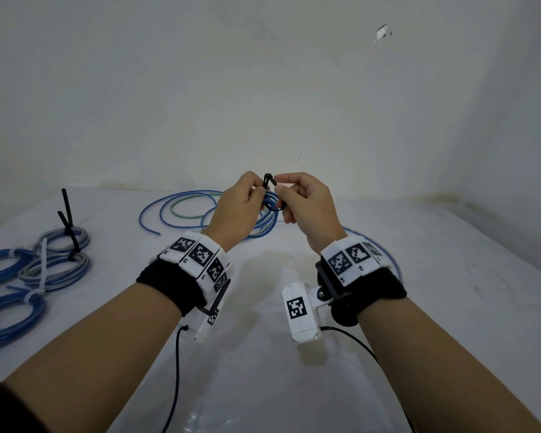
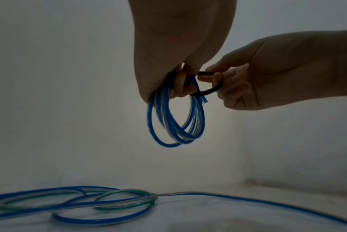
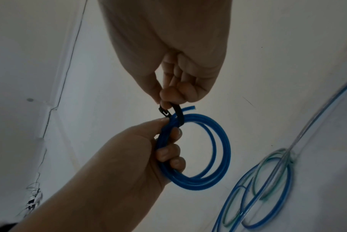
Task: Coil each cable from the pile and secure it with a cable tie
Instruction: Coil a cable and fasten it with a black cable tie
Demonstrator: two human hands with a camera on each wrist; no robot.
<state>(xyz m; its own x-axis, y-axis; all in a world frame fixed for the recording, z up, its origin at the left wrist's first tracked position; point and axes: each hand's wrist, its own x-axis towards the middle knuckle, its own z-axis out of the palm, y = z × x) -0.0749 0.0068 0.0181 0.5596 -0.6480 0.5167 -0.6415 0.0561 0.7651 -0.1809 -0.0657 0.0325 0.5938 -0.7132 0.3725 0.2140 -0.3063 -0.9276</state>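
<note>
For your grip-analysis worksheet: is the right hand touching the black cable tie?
Touching. The right wrist view shows the right hand pinching the black cable tie.

The left hand [image 2: 168, 51] grips the top of a blue and white cable coil [image 2: 175, 124] hanging well above the tabletop [image 2: 218, 219]. Beside it the right hand [image 2: 272, 73] pinches a black cable tie [image 2: 207, 92] looped round the coil's strands. Loose blue, white and green cables [image 2: 75, 202] lie along the tabletop's near edge

White table [image 1: 434, 276], white wall [image 1: 200, 89].
</note>
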